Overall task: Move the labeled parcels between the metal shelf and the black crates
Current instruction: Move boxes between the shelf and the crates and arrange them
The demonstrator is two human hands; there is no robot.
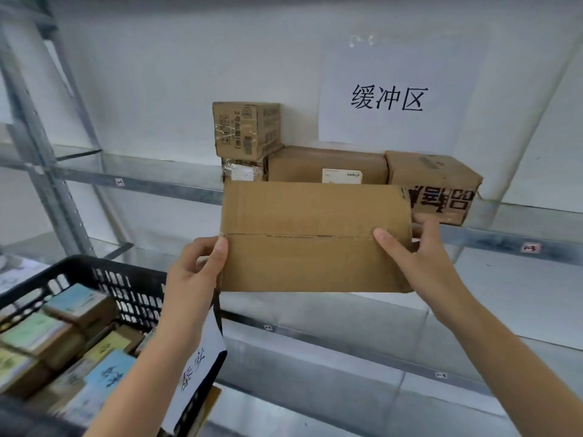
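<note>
Metal shelf (pixel 142 184) carries boxes (pixel 328 164) just behind the parcel (pixel 315 216) clasped by left grip (pixel 192 266) and right grip (pixel 419 257).

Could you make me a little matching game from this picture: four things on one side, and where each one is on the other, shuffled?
1. flat cardboard box
2. black crate
3. paper sign
4. small taped box

a. on the wall
b. atop another box on the shelf
c. gripped by left hand and right hand
d. lower left, holding parcels

Pairs: 1-c, 2-d, 3-a, 4-b.
</note>
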